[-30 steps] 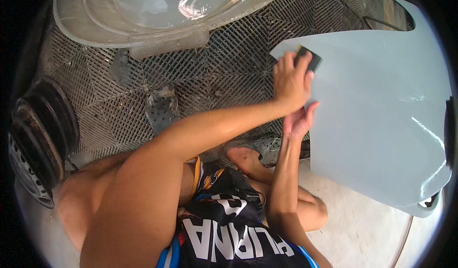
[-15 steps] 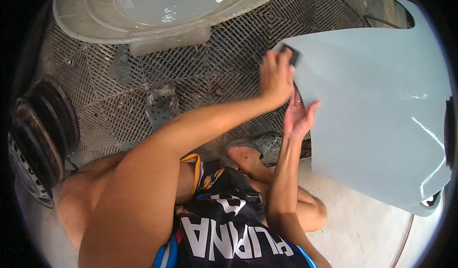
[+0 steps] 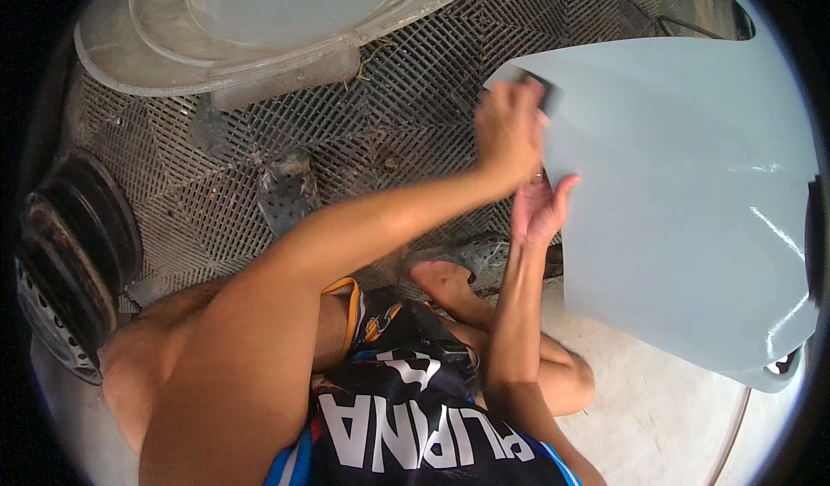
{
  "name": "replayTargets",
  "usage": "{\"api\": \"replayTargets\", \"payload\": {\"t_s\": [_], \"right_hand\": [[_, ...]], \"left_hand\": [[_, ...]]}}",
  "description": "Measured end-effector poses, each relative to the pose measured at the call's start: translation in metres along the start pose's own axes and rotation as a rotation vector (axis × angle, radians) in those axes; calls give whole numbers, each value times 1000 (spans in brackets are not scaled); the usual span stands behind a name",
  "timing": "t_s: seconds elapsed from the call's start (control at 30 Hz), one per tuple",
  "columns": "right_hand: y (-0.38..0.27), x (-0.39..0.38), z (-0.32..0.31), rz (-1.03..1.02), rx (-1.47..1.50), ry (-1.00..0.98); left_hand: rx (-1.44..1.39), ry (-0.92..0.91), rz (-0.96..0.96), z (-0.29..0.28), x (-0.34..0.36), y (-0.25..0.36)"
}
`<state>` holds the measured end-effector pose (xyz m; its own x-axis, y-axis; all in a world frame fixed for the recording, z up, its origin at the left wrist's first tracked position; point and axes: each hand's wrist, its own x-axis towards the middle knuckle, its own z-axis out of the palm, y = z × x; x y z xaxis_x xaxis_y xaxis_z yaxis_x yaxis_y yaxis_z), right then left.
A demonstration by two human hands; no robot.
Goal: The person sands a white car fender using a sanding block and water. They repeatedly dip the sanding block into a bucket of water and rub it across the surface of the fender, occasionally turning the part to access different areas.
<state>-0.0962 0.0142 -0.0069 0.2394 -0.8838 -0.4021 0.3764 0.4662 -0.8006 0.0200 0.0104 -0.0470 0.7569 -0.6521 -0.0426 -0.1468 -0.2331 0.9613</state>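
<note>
- The person is sitting on a dark plastic floor grating (image 3: 389,131), looking down over their own knees and a dark printed jersey (image 3: 406,425).
- The left hand (image 3: 510,131) is reaching across the body with the fingers curled around a small dark sanding block (image 3: 543,97), gripping it.
- The block is pressing on the upper left corner of a pale blue-grey body panel (image 3: 683,201), which is standing tilted at the right of the view; the block is partly hidden by the fingers and blurred.
- The right hand (image 3: 540,209) is lying open just below the left one, fingers spread and palm turned up, touching the panel's left edge and holding nothing.
- The panel's lower edge is hanging over a light concrete floor (image 3: 657,408), and its surface is showing bright streaks of reflected light.
- A bare foot (image 3: 441,283) is resting on the grating, just beside the panel's lower left corner.
- Another pale panel with a clear window (image 3: 277,10) is lying at the top of the view, well apart from the hands.
- A dark wheel (image 3: 73,261) is leaning at the far left edge.
</note>
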Motion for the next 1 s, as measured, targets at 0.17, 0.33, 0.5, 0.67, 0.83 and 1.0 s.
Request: {"api": "replayTargets", "payload": {"t_s": [0.17,0.33,0.5,0.67,0.83,1.0], "right_hand": [[0,0,-2,-103,-130,-13],[3,-2,0,31,-58,130],[2,-2,-1,-44,-76,28],[0,-1,0,-57,-62,49],[3,-1,-3,-113,-100,-51],[-2,-1,-10,-119,-113,39]], "left_hand": [[-25,10,-288,2,16,-9],[-116,-89,327,-10,-11,30],[-98,-1,-192,6,9,-4],[-154,-6,140,9,-12,4],[-56,37,-137,18,6,-16],[-14,21,-336,25,21,-21]]}}
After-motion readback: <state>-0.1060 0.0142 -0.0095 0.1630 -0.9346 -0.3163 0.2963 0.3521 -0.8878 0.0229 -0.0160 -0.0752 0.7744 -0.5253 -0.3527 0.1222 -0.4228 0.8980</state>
